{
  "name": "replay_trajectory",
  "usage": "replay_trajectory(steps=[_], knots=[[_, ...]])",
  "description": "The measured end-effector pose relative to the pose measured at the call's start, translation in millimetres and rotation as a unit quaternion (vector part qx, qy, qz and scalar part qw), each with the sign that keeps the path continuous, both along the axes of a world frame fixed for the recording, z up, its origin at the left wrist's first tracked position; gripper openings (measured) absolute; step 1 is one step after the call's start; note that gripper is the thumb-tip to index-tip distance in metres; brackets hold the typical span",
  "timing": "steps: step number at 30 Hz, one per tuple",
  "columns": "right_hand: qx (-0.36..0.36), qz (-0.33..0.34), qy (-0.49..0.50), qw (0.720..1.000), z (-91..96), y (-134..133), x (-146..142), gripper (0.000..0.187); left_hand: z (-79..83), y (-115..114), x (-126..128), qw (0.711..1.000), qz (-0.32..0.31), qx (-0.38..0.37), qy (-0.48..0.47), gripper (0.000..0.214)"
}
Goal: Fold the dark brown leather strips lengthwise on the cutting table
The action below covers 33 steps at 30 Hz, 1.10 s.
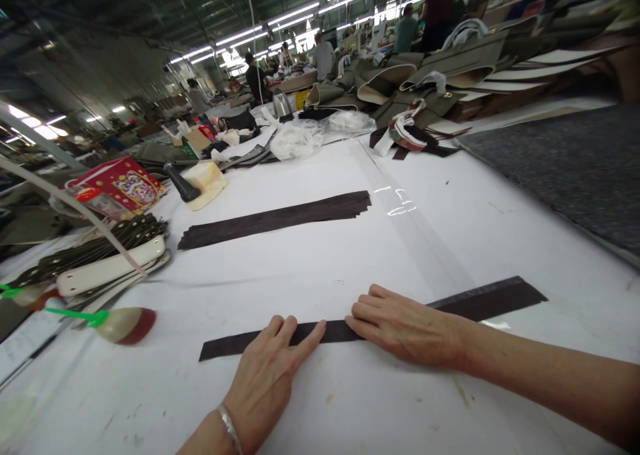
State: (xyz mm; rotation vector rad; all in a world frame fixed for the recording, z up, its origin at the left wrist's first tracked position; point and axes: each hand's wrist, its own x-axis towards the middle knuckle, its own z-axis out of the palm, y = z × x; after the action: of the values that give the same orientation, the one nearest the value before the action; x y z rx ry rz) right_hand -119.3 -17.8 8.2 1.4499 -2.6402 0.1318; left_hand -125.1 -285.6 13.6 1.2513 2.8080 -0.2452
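A long dark brown strip point(500, 300) lies across the white table in front of me. Its left part is narrower, as if folded lengthwise, while the right end is flat and wider. My left hand point(267, 372), with a silver bangle at the wrist, rests on the narrow part with thumb and fingers apart. Just right of it, my right hand point(400, 325) has its fingers bent and pressed together on the strip's edge. Its fingertips partly hide the strip. Farther back lies a stack of similar dark strips point(275, 220).
At left are a green-tipped squeeze bottle point(127, 325), pale straps point(113, 265) and a red bag point(123, 183). A black-handled tool point(183, 183) sits behind the stack. Crumpled plastic point(297, 138) lies at the back, and grey felt point(565, 158) at right. People stand in the distance.
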Motion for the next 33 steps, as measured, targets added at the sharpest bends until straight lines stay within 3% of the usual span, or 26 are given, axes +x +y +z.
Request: replay_trajectory(steps=[4, 7, 12, 18, 25, 33], knots=[[-0.001, -0.001, 0.0, 1.0, -1.2, 6.6, 2.7, 0.018, 1.3, 4.9, -1.4, 0.999, -0.022, 0.017, 0.021, 0.075], [-0.001, -0.004, 0.007, 1.0, -0.1, 10.8, 4.5, 0.02, 0.4, 11.8, -3.1, 0.995, -0.074, 0.047, 0.045, 0.058], [-0.003, 0.0, 0.019, 1.0, 0.4, 16.2, 6.2, 0.021, -2.2, 21.5, -9.0, 0.989, -0.132, 0.061, -0.016, 0.037], [0.016, 0.001, 0.025, 1.0, -2.0, 21.3, 7.7, 0.021, 0.8, 25.1, -8.5, 0.99, -0.122, 0.054, -0.047, 0.058], [0.004, -0.004, 0.033, 0.999, -0.2, 32.4, 10.9, 0.023, 1.5, 30.8, -2.7, 0.994, -0.074, 0.062, -0.048, 0.064], [0.012, -0.016, 0.033, 0.999, 1.1, 48.6, 18.8, 0.022, -7.0, 41.2, 2.1, 0.987, -0.089, 0.117, -0.071, 0.055]])
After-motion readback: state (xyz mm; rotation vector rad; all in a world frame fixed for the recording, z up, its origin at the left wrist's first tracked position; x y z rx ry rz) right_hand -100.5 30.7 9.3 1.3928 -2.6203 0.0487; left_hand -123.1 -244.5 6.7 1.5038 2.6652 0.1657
